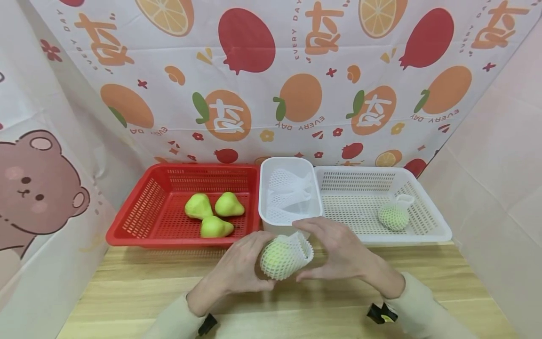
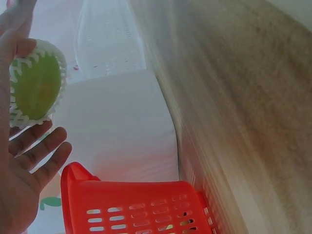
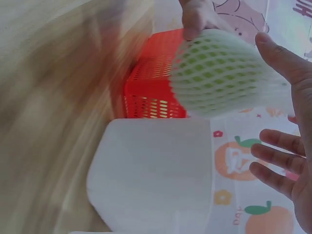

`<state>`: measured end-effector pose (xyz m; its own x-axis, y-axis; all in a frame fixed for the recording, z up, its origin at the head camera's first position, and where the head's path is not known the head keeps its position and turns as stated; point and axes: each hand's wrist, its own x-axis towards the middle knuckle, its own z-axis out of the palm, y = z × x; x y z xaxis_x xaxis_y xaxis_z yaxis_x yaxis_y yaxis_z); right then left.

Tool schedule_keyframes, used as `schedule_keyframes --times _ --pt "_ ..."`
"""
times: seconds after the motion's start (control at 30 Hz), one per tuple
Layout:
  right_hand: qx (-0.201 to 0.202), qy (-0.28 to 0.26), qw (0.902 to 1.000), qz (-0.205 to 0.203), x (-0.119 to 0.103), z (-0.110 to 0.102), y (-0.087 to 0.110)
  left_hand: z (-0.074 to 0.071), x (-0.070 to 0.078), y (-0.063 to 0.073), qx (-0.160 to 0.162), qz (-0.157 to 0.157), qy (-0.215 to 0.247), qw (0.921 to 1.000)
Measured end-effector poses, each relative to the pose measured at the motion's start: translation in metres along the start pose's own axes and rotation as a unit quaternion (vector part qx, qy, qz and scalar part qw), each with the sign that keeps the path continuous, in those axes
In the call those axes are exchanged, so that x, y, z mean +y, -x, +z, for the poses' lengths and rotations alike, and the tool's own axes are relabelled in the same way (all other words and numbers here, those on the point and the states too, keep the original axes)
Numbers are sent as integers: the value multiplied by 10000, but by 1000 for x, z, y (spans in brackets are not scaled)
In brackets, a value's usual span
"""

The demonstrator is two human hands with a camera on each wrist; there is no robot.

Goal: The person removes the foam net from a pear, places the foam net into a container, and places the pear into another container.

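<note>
A green pear in a white foam net is held over the near side of the table. My left hand grips it from the left, thumb below and fingers above in the head view. In the right wrist view the netted pear shows the left thumb at its edge. My right hand is spread beside the net's loose end, thumb and fingers wide apart. In the right wrist view its fingers are extended and hold nothing.
A red basket with several green pears stands at the left. The white tub in the middle contains foam nets. At the right, a white basket holds one netted pear. A printed curtain hangs behind.
</note>
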<state>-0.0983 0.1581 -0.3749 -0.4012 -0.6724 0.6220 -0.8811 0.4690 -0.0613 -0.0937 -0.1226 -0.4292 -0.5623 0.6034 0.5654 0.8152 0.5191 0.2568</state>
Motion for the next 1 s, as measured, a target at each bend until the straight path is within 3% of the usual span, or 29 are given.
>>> schedule_keyframes --times 0.23,0.47,0.73,1.0 --pt "-103 23 9999 -52 -7 -7 -9 2 2 2 -330 -148 -263 9990" --pt "-488 228 9985 -16 -12 -4 -13 2 5 1 -482 -145 -603 9969" --pt "-908 406 9947 247 -12 1 -9 -2 7 0 -400 41 -1005 9941" --pt "-1059 392 9922 527 -10 4 -4 -9 7 -1 -234 139 -1039 9942"
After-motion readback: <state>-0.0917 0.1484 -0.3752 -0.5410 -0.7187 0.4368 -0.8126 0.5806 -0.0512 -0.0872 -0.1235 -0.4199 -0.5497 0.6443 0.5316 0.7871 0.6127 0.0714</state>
